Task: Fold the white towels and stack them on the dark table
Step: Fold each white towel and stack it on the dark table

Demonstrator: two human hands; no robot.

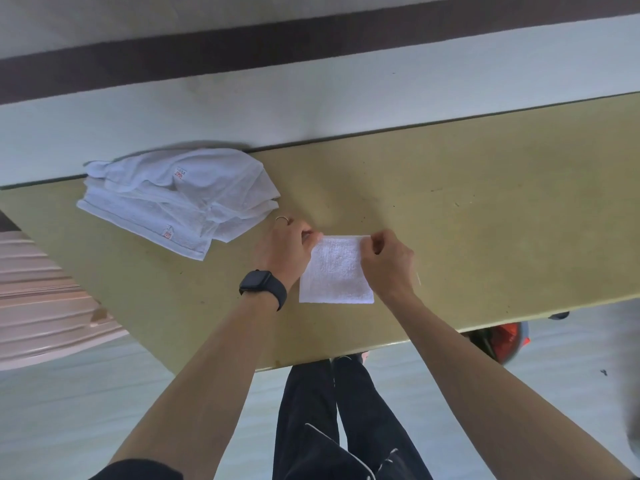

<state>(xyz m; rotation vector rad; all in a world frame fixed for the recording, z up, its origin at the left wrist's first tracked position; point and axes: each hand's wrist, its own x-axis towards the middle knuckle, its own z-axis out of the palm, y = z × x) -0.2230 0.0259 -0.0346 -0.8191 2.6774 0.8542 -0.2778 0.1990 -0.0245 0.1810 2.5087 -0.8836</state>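
Two hands meet at the far edge of one small folded towel, which lies flat on the worktop straight ahead of the person and close to the near edge. The left hand pinches the far left corner between thumb and curled fingers. The right hand pinches the far right corner in the same way. The towel sits between the two wrists, so neither hand is closer to it than the other. It looks nearly square, with its sides running roughly away from the person and across, so no long axis can be told with confidence.

The loose towels lie in a rumpled heap well apart from it, to the left and farther back, near the far edge of the worktop. That heap is on the side of the left hand, the one with the watch at its wrist, so a reach for another towel would likely fall to that hand. The fold in hand seems nearly done, with the corners being squared up.
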